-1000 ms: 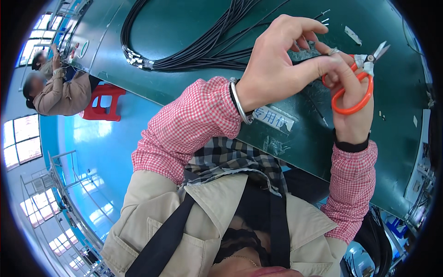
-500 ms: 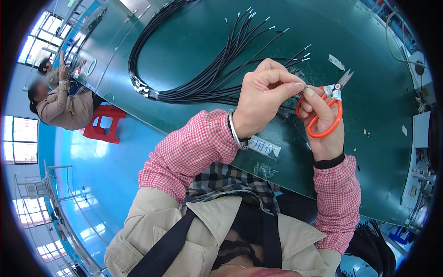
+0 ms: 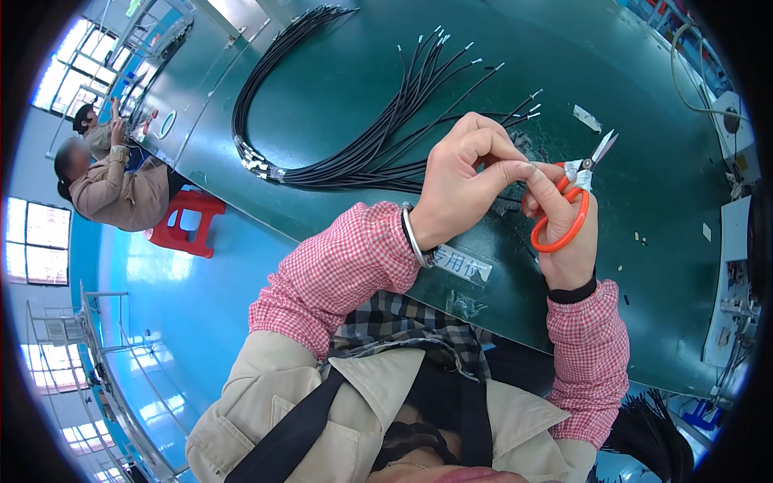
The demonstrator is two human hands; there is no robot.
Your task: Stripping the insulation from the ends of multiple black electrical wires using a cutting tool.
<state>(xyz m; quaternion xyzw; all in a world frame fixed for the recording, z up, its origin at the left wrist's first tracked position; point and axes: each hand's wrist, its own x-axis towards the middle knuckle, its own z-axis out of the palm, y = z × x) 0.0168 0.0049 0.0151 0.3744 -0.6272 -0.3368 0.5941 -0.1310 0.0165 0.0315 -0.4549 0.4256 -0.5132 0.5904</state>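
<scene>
At three o'clock in the view, the right hand (image 3: 568,241) holds orange-handled scissors (image 3: 583,180) by their loops, blades slightly parted toward one o'clock. The left hand (image 3: 471,173), at its ten o'clock, has its fingers pinched together against the right fingertips, anything between them too small to tell. Black cables (image 3: 346,175) curve across the green surface (image 3: 664,189), about ten o'clock from the left hand.

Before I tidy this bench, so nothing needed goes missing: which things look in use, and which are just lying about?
Apparently in use:
orange-handled scissors, in the right hand;
black cable bundle, running behind the left hand.

Apparently just lying about:
pale strip beyond the scissors;
small white scrap farther right.
</scene>
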